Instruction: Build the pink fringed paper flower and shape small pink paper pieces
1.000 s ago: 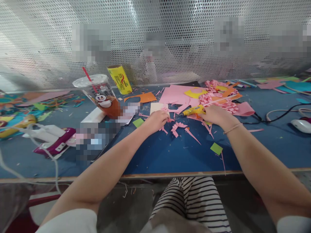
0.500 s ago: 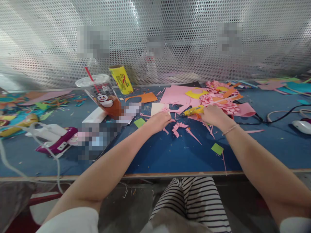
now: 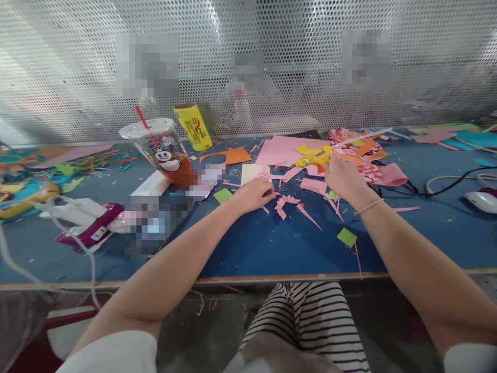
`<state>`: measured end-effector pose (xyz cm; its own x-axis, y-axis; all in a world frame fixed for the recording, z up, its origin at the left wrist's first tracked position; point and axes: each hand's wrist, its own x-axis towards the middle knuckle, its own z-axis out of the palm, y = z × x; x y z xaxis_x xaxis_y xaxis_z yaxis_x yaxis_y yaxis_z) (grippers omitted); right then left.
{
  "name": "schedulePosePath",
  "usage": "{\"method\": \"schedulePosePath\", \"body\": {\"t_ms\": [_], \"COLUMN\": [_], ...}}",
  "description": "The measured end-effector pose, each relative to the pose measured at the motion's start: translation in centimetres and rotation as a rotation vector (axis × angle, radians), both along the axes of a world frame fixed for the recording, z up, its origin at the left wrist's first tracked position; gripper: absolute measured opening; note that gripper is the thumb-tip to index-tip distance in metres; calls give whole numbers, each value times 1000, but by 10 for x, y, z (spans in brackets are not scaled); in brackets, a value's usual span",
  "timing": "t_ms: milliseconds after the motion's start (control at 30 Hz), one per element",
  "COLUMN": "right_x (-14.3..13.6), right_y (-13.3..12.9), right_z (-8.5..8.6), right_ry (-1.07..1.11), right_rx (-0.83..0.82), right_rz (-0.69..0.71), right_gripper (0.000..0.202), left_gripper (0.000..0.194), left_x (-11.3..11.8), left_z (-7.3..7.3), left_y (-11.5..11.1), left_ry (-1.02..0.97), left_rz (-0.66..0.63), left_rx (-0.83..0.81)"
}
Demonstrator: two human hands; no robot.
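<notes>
My right hand (image 3: 341, 178) is wrapped round a yellow hot glue gun (image 3: 313, 157). Its nozzle points left and down, and a long pale glue stick (image 3: 363, 137) juts out behind. Low over the table, my left hand (image 3: 256, 194) has its fingers curled together at a pink paper strip (image 3: 277, 195); the fingers hide part of the grip. Beneath and behind that hand lies a cream paper square (image 3: 250, 173). A pleated curl of pink paper (image 3: 285, 205) rests to the right of my left hand, with thin pink scraps around it.
A drink cup (image 3: 165, 153) with a red straw stands left, near a yellow tube (image 3: 194, 127). Pink sheets (image 3: 279, 150) and ruffled pink paper (image 3: 367, 168) lie behind my hands. Green squares (image 3: 347, 237), a purple device (image 3: 91, 225), cables and a white mouse (image 3: 481, 202) are around.
My right hand has lifted the glue gun up and slightly back from the table, bringing its glue stick into clearer view. My left hand has barely moved.
</notes>
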<state>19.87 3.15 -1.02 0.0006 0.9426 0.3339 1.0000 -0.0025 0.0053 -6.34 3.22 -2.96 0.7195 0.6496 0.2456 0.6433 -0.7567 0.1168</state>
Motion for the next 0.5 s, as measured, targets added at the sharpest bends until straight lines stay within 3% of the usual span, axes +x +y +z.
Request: {"method": "schedulePosePath", "body": {"t_ms": [267,500], "right_x": [-1,-3], "right_y": [-1,-3], "right_z": [3,4], "right_ry": [76,173], "right_rx": [-9,44], "right_rz": [19,56], "right_gripper": [36,39], "left_gripper": [27,20], "left_x": [2,4], "left_z": [5,6], "left_y": [-2,-4], "left_ry": [48,-213], "left_rz": [13,157], "left_rx": [-15,-152]}}
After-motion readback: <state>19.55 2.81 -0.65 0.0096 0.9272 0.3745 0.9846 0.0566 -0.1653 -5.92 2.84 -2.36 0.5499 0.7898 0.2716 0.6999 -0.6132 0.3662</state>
